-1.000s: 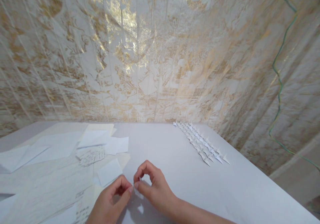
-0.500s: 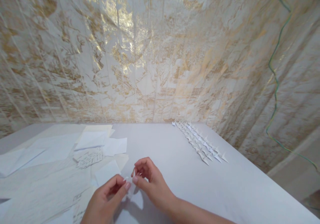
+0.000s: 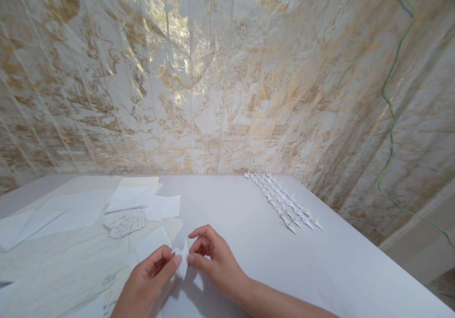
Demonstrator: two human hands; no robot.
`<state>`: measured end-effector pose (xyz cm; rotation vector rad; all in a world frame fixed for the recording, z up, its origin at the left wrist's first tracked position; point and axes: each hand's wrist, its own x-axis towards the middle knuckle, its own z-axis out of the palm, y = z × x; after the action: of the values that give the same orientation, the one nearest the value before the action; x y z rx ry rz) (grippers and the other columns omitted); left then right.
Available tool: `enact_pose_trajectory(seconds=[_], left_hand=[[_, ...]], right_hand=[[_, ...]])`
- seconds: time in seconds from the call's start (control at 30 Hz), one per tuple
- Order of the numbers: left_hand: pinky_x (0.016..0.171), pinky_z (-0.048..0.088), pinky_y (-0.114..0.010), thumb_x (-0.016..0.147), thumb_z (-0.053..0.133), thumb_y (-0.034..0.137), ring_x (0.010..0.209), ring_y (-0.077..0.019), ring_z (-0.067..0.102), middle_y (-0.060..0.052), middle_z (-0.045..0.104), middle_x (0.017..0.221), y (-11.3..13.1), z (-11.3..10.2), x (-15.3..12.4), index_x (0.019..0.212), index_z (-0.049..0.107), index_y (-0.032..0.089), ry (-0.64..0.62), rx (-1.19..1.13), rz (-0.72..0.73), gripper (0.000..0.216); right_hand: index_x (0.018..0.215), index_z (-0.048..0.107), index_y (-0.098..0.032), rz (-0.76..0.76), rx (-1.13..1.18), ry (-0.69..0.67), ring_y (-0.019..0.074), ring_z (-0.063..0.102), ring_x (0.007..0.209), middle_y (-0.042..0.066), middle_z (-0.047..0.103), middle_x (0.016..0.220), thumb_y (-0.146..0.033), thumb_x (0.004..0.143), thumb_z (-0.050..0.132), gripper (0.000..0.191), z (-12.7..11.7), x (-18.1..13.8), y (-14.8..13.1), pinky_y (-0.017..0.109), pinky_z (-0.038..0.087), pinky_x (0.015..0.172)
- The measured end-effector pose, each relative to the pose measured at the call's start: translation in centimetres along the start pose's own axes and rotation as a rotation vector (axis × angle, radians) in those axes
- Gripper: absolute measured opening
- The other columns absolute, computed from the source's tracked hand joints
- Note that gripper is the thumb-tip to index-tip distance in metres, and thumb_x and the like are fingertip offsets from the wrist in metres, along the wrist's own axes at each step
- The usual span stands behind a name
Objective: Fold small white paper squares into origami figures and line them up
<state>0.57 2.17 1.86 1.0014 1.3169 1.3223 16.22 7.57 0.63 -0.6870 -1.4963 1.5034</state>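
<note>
A small white folded paper crane [image 3: 183, 260] is held just above the table at the lower middle, its points sticking up and down. My left hand [image 3: 149, 275] pinches its left side between thumb and forefinger. On the other side, my right hand [image 3: 216, 261] has its thumb and a curled finger at the crane's right edge, with the forefinger lifted away. Folds hidden behind the fingers cannot be made out. Several similar paper cranes [image 3: 284, 204] lie in close rows toward the back right of the table.
Loose white sheets and cut paper pieces [image 3: 71, 251] cover the left of the white table [image 3: 341, 270]. A folded sheet with writing [image 3: 126, 224] lies among them. Behind stands a gold-patterned curtain [image 3: 213, 95], with a green cable [image 3: 393, 119] hanging at right.
My right forefinger has lifted off the paper crane and opened outward. The crane has turned slightly, so more of its white surface and an upright point show between my hands.
</note>
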Motion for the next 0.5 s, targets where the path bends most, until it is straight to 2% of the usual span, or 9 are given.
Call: enact_pose_trajectory(seconds=[0.17,0.3,0.4,0.47,0.5], left_hand=[[0.054,0.034,-0.019,0.064,0.083,0.055,0.058,-0.0117,0.04,0.008,0.046,0.057,-0.28,-0.53,0.4,0.062,0.052,0.022,0.018,-0.097,-0.115,0.044],[0.058,0.038,-0.019,0.067,0.079,0.06,0.062,-0.0125,0.041,0.007,0.047,0.059,-0.78,-0.6,0.41,0.062,0.052,0.022,-0.014,-0.143,-0.152,0.047],[0.058,0.038,-0.019,0.069,0.076,0.063,0.063,-0.0134,0.039,0.007,0.046,0.06,-0.86,-0.41,0.17,0.06,0.05,0.022,-0.022,-0.106,-0.136,0.049],[0.058,0.036,-0.019,0.07,0.075,0.064,0.064,-0.0137,0.039,0.007,0.045,0.06,-0.9,-0.37,0.07,0.06,0.051,0.022,-0.026,-0.079,-0.113,0.049],[0.058,0.036,-0.019,0.071,0.075,0.064,0.065,-0.0138,0.039,0.007,0.045,0.061,-0.96,-0.38,0.06,0.06,0.051,0.022,-0.025,-0.074,-0.106,0.049]], right_hand=[[0.095,0.061,-0.023,-0.118,-0.113,0.069,0.0144,0.055,0.069,-0.004,0.059,0.072,-0.017,0.081,0.064,0.016,-0.26,-0.1,-0.53,0.029,0.041,0.073],[0.091,0.069,-0.023,-0.254,-0.242,0.003,0.0177,0.058,0.091,0.003,0.061,0.095,-0.016,0.083,0.063,0.012,-0.37,-0.29,-0.7,0.029,0.045,0.079],[0.086,0.072,-0.023,-0.255,-0.224,-0.059,0.0184,0.059,0.097,0.005,0.06,0.103,-0.017,0.081,0.069,0.008,-0.2,-0.5,-0.8,0.028,0.048,0.079],[0.082,0.072,-0.022,-0.225,-0.217,-0.053,0.0187,0.06,0.096,0.006,0.061,0.102,-0.021,0.081,0.073,0.001,-0.05,-0.59,-0.86,0.028,0.048,0.078],[0.079,0.072,-0.021,-0.209,-0.211,-0.042,0.019,0.06,0.095,0.006,0.062,0.101,-0.025,0.081,0.076,0.005,0.03,-0.61,-0.86,0.028,0.048,0.076]])
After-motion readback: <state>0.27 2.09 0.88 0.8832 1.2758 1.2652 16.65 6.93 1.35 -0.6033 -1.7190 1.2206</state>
